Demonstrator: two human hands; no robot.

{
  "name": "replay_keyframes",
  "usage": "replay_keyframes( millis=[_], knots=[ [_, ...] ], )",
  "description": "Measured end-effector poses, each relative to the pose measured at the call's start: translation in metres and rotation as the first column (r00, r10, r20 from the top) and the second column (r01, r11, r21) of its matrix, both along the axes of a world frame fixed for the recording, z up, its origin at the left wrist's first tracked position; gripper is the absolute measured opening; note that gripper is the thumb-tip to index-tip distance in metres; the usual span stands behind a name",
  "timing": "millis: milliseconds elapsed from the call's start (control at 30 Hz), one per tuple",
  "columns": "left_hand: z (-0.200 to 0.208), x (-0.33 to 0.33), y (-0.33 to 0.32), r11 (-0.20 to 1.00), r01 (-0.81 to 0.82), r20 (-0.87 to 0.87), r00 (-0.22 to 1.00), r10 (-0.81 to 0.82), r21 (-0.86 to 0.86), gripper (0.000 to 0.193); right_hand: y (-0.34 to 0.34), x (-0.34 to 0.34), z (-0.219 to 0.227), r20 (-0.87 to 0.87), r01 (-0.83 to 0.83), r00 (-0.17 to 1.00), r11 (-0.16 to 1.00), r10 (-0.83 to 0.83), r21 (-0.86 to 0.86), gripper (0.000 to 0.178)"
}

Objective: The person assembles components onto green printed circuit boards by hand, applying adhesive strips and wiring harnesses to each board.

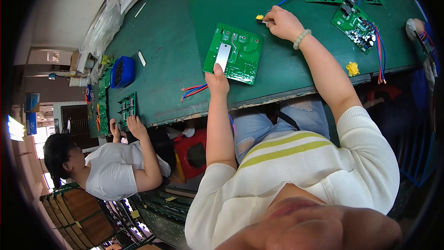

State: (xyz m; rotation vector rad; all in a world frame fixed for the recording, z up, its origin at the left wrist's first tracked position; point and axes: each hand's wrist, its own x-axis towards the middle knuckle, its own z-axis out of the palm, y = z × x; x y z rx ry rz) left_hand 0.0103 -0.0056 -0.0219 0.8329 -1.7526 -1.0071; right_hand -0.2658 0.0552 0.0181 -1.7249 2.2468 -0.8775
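A green circuit board [236,51] with a bare metal plate on it lies on the green table [171,51]. My left hand [216,81] grips its near edge, thumb on top. My right hand [282,22], with a bead bracelet on the wrist, reaches past the board's far right corner and pinches a small yellow part [260,17] at its fingertips. A loose bundle of red and blue wires [194,91] lies on the table just left of my left hand.
Three wired boards [358,23] lie at the far right, a yellow scrap [353,68] near the table edge. A blue tray [122,71] and plastic bags sit at left. Another person [111,166] handles a green board [126,108] further along the table.
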Motion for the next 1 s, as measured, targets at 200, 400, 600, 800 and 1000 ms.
replay_keyframes(
  millis=[200,400,600,800,1000],
  knots=[
    [-0.002,0.000,-0.003,1.000,0.009,-0.048,0.999,-0.009,-0.014,0.054,-0.005,0.000,-0.005,-0.012,0.068,0.998,0.998,-0.068,-0.008,0.018],
    [-0.002,0.003,-0.002,1.000,-0.007,0.004,1.000,0.007,-0.023,0.051,-0.004,-0.007,0.001,0.062,0.067,0.996,0.997,-0.069,0.040,0.016],
    [-0.004,0.000,0.000,1.000,-0.019,0.005,1.000,0.019,-0.013,0.051,-0.005,-0.005,-0.007,0.154,0.055,0.987,0.999,-0.053,-0.003,0.019],
    [-0.001,0.002,-0.001,1.000,-0.014,-0.016,1.000,0.014,-0.027,0.052,-0.002,-0.003,0.003,0.054,0.028,0.998,0.998,-0.031,0.053,0.020],
    [-0.004,0.000,-0.002,0.999,-0.010,-0.036,0.999,0.009,-0.041,0.050,-0.005,-0.005,-0.006,0.113,0.075,0.991,0.997,-0.073,-0.009,0.021]
  ],
)
